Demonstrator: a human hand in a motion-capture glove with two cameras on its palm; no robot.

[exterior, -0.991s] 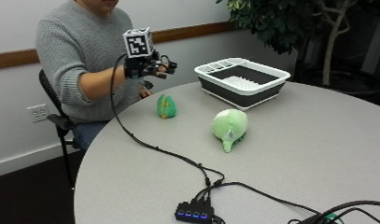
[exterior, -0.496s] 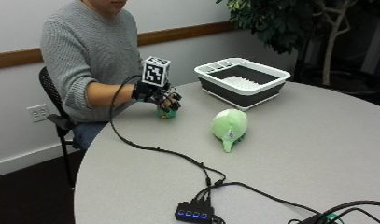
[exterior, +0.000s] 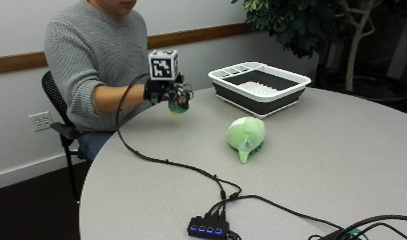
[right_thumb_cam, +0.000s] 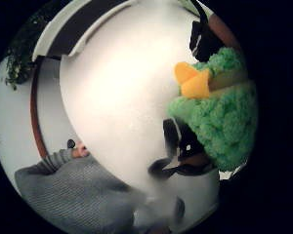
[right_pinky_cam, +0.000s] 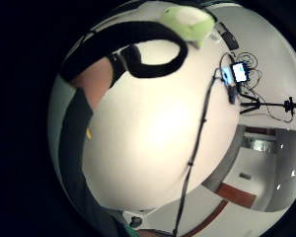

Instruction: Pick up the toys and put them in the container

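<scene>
Your gloved right hand (exterior: 164,93) is raised off the round grey surface (exterior: 363,150), fingers curled round a small green knitted toy with an orange beak (right_thumb_cam: 219,114), lifted, it seems, for carrying to the white-rimmed container (exterior: 259,88) standing well apart across the table. The pale green plush toy (exterior: 245,135) lies on the surface between you and the container, untouched; from the palm views, how the thumb sits is hard to tell.
</scene>
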